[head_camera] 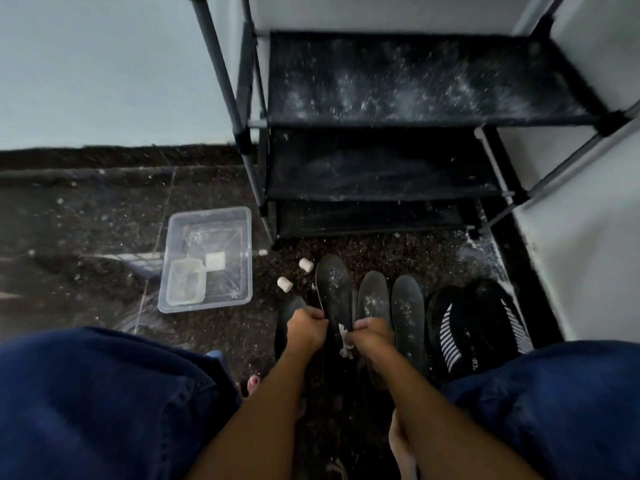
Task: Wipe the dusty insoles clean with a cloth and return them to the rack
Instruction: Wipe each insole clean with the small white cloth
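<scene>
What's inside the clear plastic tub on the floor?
The clear plastic tub holds a smaller translucent container and a small white square piece. Whether the container holds anything is unclear.

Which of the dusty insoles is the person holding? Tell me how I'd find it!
Start at the black shoe rack and look down to the dark floor in front of it, where dusty insoles lie beside a pair of black shoes. The held insole is the raised one, reaching farthest toward the rack. Only it is gripped by both hands: the left hand and the right hand, which pinches a white cloth against it.
</scene>
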`<state>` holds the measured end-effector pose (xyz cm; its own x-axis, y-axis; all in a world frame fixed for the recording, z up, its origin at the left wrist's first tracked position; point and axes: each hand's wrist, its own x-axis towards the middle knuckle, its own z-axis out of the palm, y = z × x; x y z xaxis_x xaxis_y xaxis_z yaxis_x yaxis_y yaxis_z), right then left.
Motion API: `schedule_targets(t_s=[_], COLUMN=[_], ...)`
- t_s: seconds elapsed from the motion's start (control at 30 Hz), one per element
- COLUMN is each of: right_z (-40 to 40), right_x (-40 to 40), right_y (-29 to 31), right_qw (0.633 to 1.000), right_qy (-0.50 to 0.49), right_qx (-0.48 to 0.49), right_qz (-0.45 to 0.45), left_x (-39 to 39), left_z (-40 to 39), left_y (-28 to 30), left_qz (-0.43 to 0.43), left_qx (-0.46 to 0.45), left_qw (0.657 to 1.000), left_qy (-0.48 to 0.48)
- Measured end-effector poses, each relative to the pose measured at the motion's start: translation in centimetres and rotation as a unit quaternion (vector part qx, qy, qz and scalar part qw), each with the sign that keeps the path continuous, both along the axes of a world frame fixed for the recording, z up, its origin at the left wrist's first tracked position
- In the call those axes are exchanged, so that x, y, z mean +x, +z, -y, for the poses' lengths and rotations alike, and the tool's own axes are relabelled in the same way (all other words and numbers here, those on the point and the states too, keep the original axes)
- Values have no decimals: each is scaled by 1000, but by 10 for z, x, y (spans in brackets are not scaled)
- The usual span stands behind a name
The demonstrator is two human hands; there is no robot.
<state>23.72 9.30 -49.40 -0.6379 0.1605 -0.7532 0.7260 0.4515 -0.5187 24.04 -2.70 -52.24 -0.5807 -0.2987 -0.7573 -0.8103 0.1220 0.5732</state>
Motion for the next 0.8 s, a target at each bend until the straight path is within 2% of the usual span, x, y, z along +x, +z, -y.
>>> schedule_targets(t_s=[0.1,0.23,0.33,0.43,0.6,0.8], right_z=[-2,-8,-16,-26,-36,-40], right_x=[-20,-45,-56,-52,-26,-34], right_y=[57,143,206,254,276,293], right_qw=[997,984,973,963,947,939], right_qy=[42,69,107,96,74,55], right_qx=[1,-4,-50,-122,-223,-271], right_qz=[-59,-162,-197,-220,-219,-203], left_x=[-16,-30,-36,-25,2,-18], left_z=[2,2,5,12,15,21], left_y=[40,146,217,270,301,316], left_qz=[-82,-188,-249,-304,-352,-365], left_qx=[-7,-16,-11,-8,24,51], left_qw=[996,982,969,952,935,926], left_qy=[22,30,0,-23,-32,-75])
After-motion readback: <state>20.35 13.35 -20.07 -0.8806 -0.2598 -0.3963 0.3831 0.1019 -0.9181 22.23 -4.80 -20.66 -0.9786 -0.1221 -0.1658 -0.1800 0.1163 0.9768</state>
